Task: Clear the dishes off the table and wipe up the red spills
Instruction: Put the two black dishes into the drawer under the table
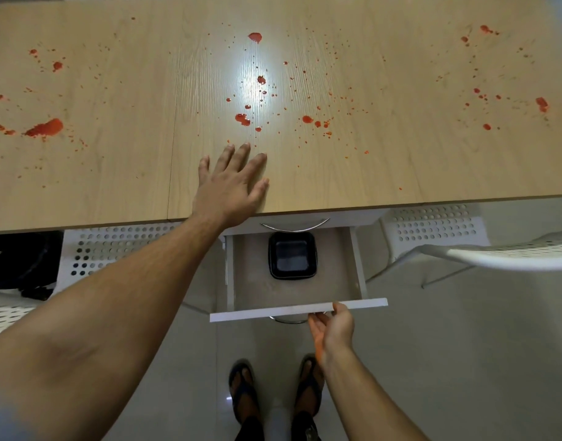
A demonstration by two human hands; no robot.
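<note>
So the table is braced under the flat, spread left hand, with red spills smeared just beyond its fingertips. They look wet and smeary, probably needing a cloth. The open drawer is touched at its front by the loosely curled right hand, and a black dish, stiff-looking, sits beyond it.
</note>
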